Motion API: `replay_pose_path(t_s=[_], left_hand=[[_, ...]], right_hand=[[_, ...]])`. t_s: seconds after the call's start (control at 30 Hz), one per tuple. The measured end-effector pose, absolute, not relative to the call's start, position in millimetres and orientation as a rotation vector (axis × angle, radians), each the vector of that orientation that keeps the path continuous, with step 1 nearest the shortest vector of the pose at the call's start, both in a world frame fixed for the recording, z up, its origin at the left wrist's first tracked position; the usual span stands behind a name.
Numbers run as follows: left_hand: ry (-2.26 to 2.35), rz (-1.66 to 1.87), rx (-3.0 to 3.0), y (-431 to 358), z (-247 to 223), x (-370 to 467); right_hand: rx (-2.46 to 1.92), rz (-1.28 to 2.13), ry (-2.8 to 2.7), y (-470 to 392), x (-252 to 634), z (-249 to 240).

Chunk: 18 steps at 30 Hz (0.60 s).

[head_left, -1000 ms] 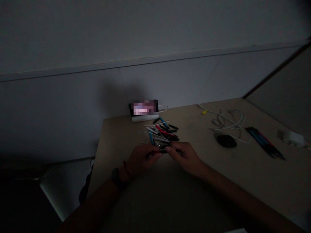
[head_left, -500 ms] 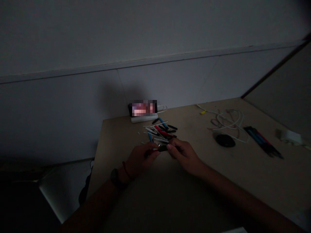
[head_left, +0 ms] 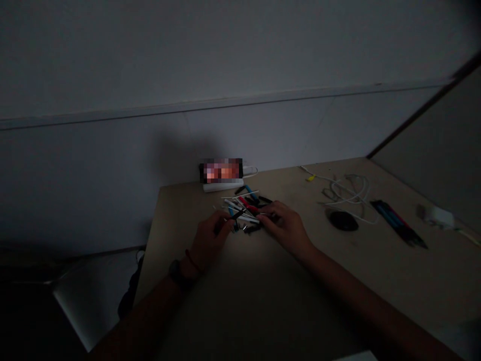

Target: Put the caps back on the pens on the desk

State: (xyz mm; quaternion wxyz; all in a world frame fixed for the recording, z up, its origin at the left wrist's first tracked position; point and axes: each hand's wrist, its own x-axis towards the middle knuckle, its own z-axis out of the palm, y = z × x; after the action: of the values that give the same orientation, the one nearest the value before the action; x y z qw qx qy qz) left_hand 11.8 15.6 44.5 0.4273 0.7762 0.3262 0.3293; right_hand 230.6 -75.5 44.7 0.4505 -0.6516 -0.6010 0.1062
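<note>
My left hand (head_left: 216, 230) is closed in a pinch on a thin black pen piece (head_left: 237, 214) that points up and to the right. My right hand (head_left: 284, 223) reaches over the right side of a pile of loose pen parts, fingers bent together; what they grip, if anything, is hidden. Just left of those fingertips is a red pen piece (head_left: 248, 205). White tubes (head_left: 246, 218), a blue piece (head_left: 251, 193) and black pieces lie around it. A short black piece (head_left: 252, 228) rests at the pile's near edge. The light is dim.
Behind the pile a phone (head_left: 221, 171) with a lit screen leans on a white block (head_left: 223, 186). To the right are a coiled white cable (head_left: 353, 190), a dark mouse-like object (head_left: 343, 220), a bundle of pens (head_left: 398, 223) and a white adapter (head_left: 440, 217).
My hands were together at the near edge of the pile around a dark piece. They have moved apart, left hand leftward with a black piece, right hand slightly up over the pile.
</note>
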Motion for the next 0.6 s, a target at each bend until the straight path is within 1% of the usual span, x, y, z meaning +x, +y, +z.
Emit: replay_pose_path(t_s=[0.13, 0.27, 0.37, 0.5, 0.6], left_hand=[[0.806, 0.789, 1.969, 14, 43, 12], [0.747, 0.739, 2.032, 10, 44, 13], [0.697, 0.704, 2.064, 8, 45, 13], [0.657, 0.700, 2.087, 7, 45, 14], [0.620, 0.693, 2.113, 7, 44, 15]], right_hand=[[-1.676, 0.073, -1.586, -71, 235, 31], [-1.726, 0.040, -1.547, -70, 234, 31], [-1.630, 0.171, -1.505, -74, 230, 42], [-1.536, 0.511, -1.507, -82, 221, 52], [-1.548, 0.602, -1.485, -85, 214, 53]])
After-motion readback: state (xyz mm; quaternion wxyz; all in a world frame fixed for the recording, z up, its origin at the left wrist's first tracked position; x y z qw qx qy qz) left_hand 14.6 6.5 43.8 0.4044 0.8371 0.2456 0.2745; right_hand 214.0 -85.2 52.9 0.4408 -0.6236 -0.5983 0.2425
